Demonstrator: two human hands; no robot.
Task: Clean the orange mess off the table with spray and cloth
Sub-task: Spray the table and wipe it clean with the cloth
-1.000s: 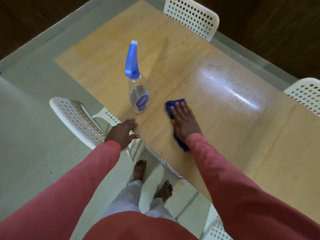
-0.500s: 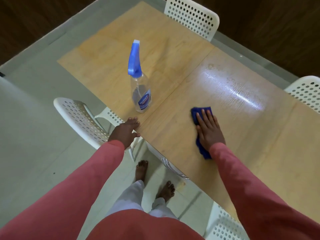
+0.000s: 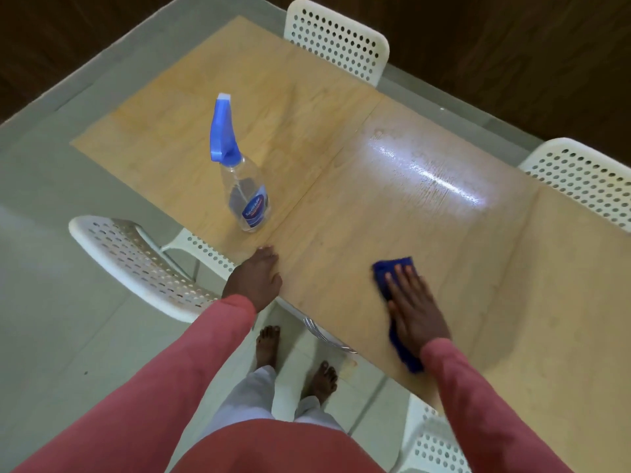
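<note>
Now the right hand (image 3: pixel 415 310) lies flat, fingers straight, pressing a dark blue folded cloth (image 3: pixel 397 314) onto the light wooden table (image 3: pixel 341 206) close to its near edge. Over on the left, the left hand (image 3: pixel 254 279) rests on that same near edge with relaxed fingers, grasping nothing. Just beyond it stands a clear plastic spray bottle with a blue trigger head (image 3: pixel 240 179), upright, well apart from the cloth. A wet, shiny patch (image 3: pixel 433 179) gleams toward the far edge. White perforated chairs (image 3: pixel 143 264) sit around the table.
</note>
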